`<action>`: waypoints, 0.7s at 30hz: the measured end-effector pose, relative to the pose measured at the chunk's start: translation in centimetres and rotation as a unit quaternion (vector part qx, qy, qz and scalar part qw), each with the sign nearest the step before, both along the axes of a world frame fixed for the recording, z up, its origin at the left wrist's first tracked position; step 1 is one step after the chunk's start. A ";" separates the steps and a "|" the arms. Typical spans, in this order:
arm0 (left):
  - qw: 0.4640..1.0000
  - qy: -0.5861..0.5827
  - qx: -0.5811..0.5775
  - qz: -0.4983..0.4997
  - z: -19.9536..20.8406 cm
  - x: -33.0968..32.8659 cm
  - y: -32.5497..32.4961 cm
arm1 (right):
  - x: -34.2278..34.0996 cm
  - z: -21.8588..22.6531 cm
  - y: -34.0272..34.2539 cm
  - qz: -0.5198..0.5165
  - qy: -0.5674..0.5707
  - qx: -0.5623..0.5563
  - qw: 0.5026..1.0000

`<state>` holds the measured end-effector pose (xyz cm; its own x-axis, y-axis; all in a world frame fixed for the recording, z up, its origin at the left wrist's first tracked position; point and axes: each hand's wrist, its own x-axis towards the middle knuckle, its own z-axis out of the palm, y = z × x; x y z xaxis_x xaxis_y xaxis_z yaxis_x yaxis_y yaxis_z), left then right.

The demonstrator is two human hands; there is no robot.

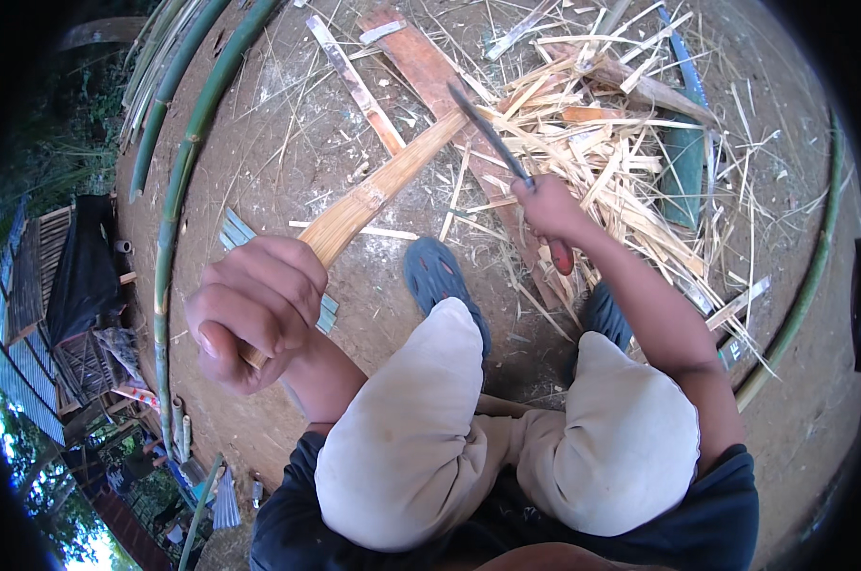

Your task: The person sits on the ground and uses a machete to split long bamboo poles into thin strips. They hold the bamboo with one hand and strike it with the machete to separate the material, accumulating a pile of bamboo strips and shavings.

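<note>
My left hand (259,309) is closed around the near end of a split bamboo slat (383,190), which slants up and away to the right. In my right hand (549,209) is a knife (495,141) with a long dark blade and a red handle end showing below the fist. The blade points up and to the left, and it meets or crosses the slat's far end; I cannot tell whether they touch. Both are held above the ground between and beyond my bent knees.
A heap of pale bamboo shavings (621,181) covers the ground at the right, beside a reddish plank (421,62). A green bamboo piece (683,176) lies in it. Long green bamboo poles (195,133) run along the left, another pole (806,314) along the right.
</note>
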<state>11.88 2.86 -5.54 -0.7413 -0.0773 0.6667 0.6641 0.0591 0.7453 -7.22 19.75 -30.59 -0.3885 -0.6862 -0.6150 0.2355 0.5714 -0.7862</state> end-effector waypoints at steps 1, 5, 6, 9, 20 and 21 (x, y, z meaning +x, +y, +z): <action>1.000 0.001 -0.001 0.001 -0.2 0.0 0.2 | 1.8 0.8 -0.3 0.028 0.209 0.010 0.977; 1.000 0.000 -0.018 -0.006 0.0 0.0 0.5 | 3.8 6.7 0.0 0.083 0.303 -0.105 0.944; 1.000 0.000 -0.027 -0.006 0.3 0.2 0.3 | 3.9 6.8 -0.2 0.098 0.325 -0.080 0.937; 1.000 -0.006 -0.018 -0.014 -0.4 -0.1 -0.2 | 0.7 0.8 0.7 0.010 0.188 0.068 0.980; 0.986 0.005 0.085 0.140 -0.3 0.0 1.0 | 4.5 6.1 0.4 0.061 0.273 -0.038 0.959; 0.987 0.004 0.087 0.137 -0.4 0.0 1.3 | 4.9 8.0 0.4 0.079 0.264 -0.085 0.958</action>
